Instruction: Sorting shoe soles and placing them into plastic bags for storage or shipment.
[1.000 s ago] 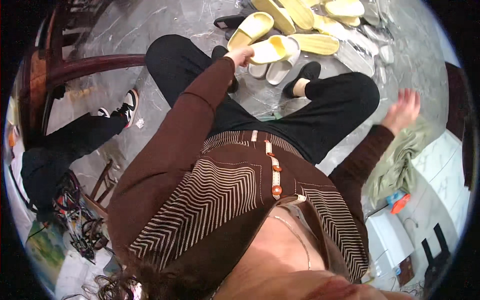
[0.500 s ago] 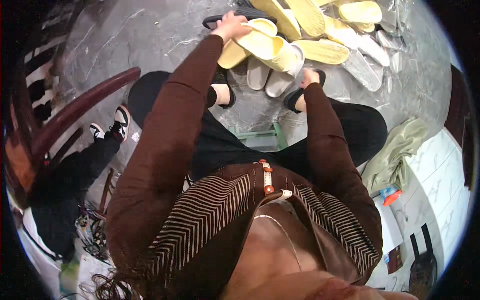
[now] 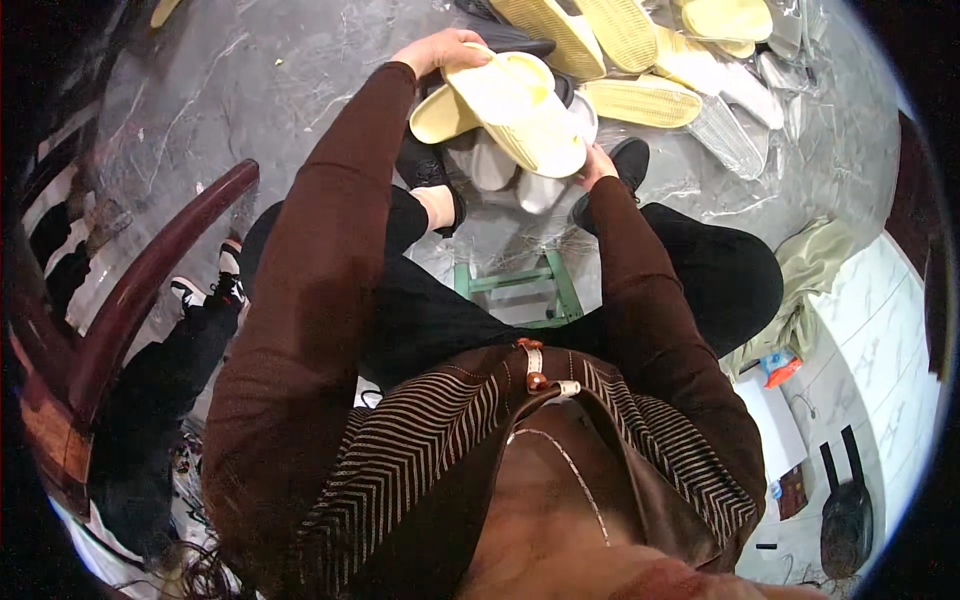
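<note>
A pale yellow slipper (image 3: 520, 110) is held up over the pile, slanting from upper left to lower right. My left hand (image 3: 441, 52) is closed on its upper left end, thumb on top. At its lower right end my right hand (image 3: 598, 165) grips the edge; some of its fingers are hidden. Below it lie another yellow slipper (image 3: 440, 114) and white-grey slippers (image 3: 542, 190), partly covered. A dark slipper (image 3: 512, 40) shows just behind.
More yellow slippers (image 3: 640, 103) and clear-wrapped pale ones (image 3: 728, 140) lie heaped on the grey floor at the upper right. A green stool (image 3: 565, 285) stands between my legs. At left are a curved wooden armrest (image 3: 165, 265) and another person's dark-clothed legs (image 3: 160, 385).
The yellow slipper has come nearer to me, with my left hand moving a little left. My right hand has risen from beside my foot and taken hold of its lower end.
</note>
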{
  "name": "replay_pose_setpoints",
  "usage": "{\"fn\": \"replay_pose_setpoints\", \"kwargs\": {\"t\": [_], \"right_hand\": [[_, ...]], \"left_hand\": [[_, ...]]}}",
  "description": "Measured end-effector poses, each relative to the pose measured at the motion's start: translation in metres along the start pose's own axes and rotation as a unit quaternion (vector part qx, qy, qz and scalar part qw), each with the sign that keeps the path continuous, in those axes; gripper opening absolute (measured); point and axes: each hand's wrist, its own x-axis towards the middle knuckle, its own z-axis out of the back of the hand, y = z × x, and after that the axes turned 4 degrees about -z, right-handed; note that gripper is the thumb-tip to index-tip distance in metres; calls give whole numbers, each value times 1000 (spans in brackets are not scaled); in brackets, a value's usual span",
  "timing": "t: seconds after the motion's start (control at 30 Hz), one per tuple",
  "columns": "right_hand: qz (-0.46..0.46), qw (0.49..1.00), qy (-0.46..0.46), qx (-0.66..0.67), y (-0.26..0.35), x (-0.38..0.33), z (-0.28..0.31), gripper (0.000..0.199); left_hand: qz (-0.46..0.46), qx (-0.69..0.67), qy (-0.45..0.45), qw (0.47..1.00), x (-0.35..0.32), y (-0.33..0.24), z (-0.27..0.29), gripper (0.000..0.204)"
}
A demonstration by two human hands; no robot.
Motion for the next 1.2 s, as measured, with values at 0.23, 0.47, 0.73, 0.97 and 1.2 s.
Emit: {"fn": "replay_pose_setpoints", "kwargs": {"t": [0.23,0.47,0.73,0.97,1.2], "right_hand": [[224,934,247,131,-12,48,43,49],[295,848,350,268,59,-74,-28,42],[240,553,771,205,147,-222,-108,55],[725,580,331,167,86,-406,-221,30],[671,597,362,-247,-24,-412,-202,48]], "left_hand": [[-20,-65,-41,997,-22,-45,-48,37],[-160,-10,-84,984,-111,-156,-14,41],[-461,-46,-26,886,-302,-352,-52,24],[-340,185,-493,779,-507,-381,-138,46],[-167,281,-475,817,-628,-282,-133,40]]}}
